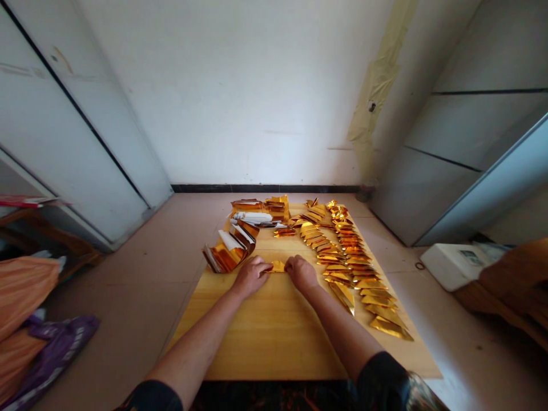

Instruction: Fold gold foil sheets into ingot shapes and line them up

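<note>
Between my two hands, low over the wooden board, is a small folded piece of gold foil paper [278, 266]. My left hand [252, 275] pinches its left end, and my right hand [302, 272] pinches the right end. To the right of my hands, folded gold paper pieces [355, 260] lie overlapping in long rows. Beyond my left hand stand curved stacks of gold paper sheets [231, 246], some showing white backs. The fingertips partly cover the ends of the held piece.
The wooden board [265, 342] lies low in front of me, above a tiled floor. A white wall [257, 103] rises behind it. Orange and purple bags [55, 354] are at the left, a grey cabinet [449, 142] and a white box [451, 265] at the right.
</note>
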A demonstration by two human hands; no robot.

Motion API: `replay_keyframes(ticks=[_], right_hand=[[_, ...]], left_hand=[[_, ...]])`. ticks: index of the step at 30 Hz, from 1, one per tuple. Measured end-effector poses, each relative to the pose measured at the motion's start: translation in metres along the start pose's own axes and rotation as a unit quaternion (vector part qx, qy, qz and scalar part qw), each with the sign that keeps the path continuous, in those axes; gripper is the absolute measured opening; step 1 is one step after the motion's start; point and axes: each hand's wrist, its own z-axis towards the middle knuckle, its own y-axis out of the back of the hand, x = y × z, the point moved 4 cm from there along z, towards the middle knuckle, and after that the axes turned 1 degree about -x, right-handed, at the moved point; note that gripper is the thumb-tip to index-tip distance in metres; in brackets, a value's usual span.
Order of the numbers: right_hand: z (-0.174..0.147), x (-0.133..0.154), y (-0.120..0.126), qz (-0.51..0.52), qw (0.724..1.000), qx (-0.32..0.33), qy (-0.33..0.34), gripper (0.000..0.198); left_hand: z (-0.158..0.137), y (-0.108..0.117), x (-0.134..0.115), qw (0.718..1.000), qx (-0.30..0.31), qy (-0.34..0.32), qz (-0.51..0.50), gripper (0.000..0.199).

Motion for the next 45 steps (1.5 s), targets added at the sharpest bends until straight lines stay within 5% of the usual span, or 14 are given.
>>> replay_keyframes(ticks=[6,15,21,34,45], right_hand=[[0.003,-0.002,-0.002,-0.002,1.000,0.013,0.014,0.021],[-0.003,0.014,-0.001,-0.118,0.963,-0.007,0.242,0.021],[-0.009,0.014,-0.006,-0.170,0.945,0.019,0.278,0.021],[-0.016,0.000,0.000,-0.119,0.964,-0.002,0.236,0.024],[-0.014,0.012,0.005,-0.026,0.997,-0.053,0.052,0.017]], left_hand=[[-0.001,0.005,-0.008,0.996,0.010,-0.036,0.076,0.021],[0.000,0.005,-0.018,0.977,0.020,-0.113,0.178,0.026],[-0.002,0.009,-0.017,0.980,-0.008,-0.117,0.162,0.024],[-0.031,0.022,-0.018,0.975,0.059,-0.171,0.131,0.046],[-0.035,0.023,-0.026,0.984,0.013,-0.161,0.070,0.040]])
